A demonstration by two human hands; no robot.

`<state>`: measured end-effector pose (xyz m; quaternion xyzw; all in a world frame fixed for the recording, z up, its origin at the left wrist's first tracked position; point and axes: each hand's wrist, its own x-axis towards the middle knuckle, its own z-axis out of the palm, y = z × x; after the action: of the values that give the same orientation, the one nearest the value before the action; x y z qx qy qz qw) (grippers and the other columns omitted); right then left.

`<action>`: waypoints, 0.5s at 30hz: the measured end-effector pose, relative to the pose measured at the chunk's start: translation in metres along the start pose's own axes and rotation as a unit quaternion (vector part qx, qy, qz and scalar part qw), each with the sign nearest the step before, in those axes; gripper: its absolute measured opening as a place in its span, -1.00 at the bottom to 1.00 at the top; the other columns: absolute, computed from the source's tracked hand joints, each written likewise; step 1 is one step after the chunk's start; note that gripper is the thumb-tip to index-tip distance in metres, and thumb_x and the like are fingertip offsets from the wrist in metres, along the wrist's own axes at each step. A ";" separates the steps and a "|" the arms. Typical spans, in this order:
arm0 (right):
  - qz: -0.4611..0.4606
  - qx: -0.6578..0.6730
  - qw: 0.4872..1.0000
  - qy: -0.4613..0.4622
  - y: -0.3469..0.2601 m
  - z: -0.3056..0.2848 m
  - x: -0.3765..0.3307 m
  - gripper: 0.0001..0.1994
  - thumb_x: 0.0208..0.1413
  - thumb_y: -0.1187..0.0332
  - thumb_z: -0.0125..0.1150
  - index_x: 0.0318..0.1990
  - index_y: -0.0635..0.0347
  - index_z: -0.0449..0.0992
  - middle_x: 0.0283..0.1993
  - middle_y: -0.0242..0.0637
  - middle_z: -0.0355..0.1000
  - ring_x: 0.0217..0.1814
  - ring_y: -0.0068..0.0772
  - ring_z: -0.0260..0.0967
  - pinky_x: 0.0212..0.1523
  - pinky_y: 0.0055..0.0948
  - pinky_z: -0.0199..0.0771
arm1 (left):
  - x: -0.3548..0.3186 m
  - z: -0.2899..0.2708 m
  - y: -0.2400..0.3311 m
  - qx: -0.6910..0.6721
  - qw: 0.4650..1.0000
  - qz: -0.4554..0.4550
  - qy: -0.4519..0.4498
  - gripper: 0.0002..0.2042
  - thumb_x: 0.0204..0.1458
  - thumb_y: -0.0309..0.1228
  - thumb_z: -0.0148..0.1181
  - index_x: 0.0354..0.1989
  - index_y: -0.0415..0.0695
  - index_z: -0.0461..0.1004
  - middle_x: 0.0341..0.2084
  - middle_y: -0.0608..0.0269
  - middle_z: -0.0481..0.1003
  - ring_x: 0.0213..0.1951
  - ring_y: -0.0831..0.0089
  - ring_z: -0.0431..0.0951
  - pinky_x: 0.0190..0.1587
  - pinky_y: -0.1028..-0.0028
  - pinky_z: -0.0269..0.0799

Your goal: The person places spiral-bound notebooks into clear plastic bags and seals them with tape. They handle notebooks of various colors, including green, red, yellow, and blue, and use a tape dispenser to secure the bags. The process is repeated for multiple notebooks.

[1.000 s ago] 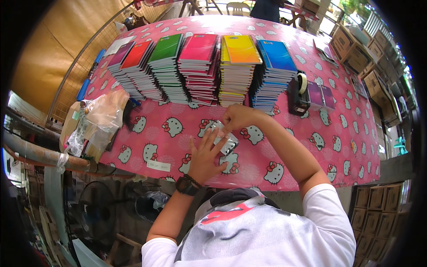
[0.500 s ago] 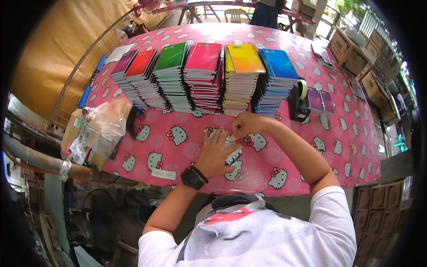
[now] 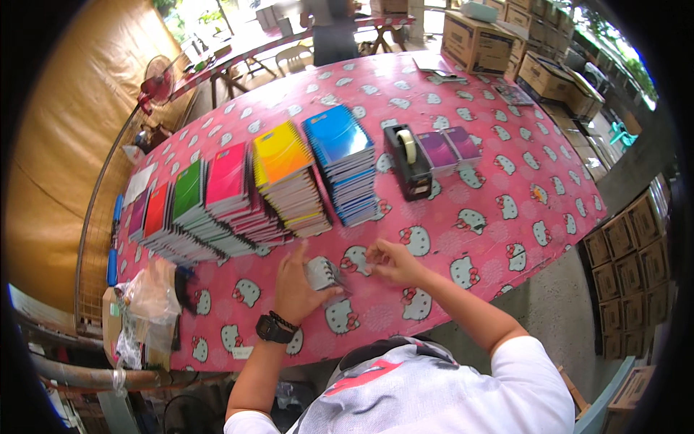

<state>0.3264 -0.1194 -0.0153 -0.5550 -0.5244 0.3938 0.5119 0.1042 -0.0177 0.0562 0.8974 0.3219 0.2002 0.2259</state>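
While the left hand (image 3: 295, 286) rests on the pink table (image 3: 506, 181), its fingers are closed around a small grey spiral pad (image 3: 322, 273) lying at about 3 o'clock from the palm, long axis running roughly 11 to 5 o'clock. Just apart at 3 o'clock from the pad, the right hand (image 3: 390, 262) has its fingers pinched together, on what I cannot tell. At 12 o'clock stand the notebook stacks (image 3: 289, 184); a tape dispenser (image 3: 408, 160) sits at 1 o'clock.
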 end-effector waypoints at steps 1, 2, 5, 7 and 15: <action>-0.073 -0.117 0.990 0.032 -0.016 -0.005 -0.018 -0.44 -0.26 0.29 0.43 -0.06 0.25 0.34 -0.21 -0.22 0.38 -0.19 -0.38 0.34 -0.18 -0.41 0.35 | 0.007 0.013 0.011 -0.075 0.995 -0.049 0.053 -0.04 -0.38 -0.11 0.47 0.21 -0.20 0.04 -0.17 0.06 0.43 -0.12 0.18 0.45 0.00 0.20 0.30; -0.144 -0.233 0.960 0.058 -0.029 -0.008 -0.035 -0.31 -0.32 0.31 0.46 0.05 0.24 0.28 -0.04 -0.14 0.33 -0.01 -0.29 0.30 -0.02 -0.38 0.31 | 0.017 0.030 0.022 -0.127 0.986 -0.094 0.042 -0.05 -0.36 -0.11 0.47 0.21 -0.22 0.03 -0.19 0.05 0.42 -0.13 0.20 0.45 -0.05 0.23 0.32; -0.113 -0.410 0.886 0.185 -0.040 -0.009 -0.065 -0.11 -0.46 0.23 0.48 0.15 0.24 0.19 0.08 -0.01 0.20 0.13 -0.03 0.16 0.10 -0.20 0.22 | 0.049 0.090 0.050 -0.287 0.938 -0.193 -0.002 -0.07 -0.29 -0.10 0.44 0.20 -0.26 0.01 -0.19 0.02 0.41 -0.15 0.24 0.44 -0.12 0.30 0.37; -0.094 -0.392 0.898 0.178 -0.028 -0.042 -0.074 -0.07 -0.49 0.18 0.48 0.17 0.24 0.16 0.09 -0.01 0.18 0.13 -0.01 0.14 0.14 -0.18 0.17 | 0.059 0.129 0.063 -0.401 0.890 -0.212 -0.048 -0.08 -0.24 -0.08 0.41 0.21 -0.27 -0.02 -0.14 0.00 0.41 -0.12 0.26 0.44 -0.07 0.33 0.36; 0.025 -0.396 0.753 0.525 0.053 -0.308 -0.020 -0.21 -0.39 -0.01 0.42 0.07 0.06 0.23 0.02 -0.06 0.22 0.08 -0.01 0.16 0.09 -0.06 0.17 | 0.032 0.126 0.068 -0.489 0.832 -0.145 -0.219 -0.52 0.02 -0.32 0.20 0.11 -0.22 0.28 0.01 0.03 0.38 0.02 0.35 0.41 0.08 0.38 0.29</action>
<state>0.6329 -0.1828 -0.0182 -0.8402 -0.2683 -0.1899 0.4312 0.2238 -0.0779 -0.0036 0.6331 0.2507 0.0941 0.7263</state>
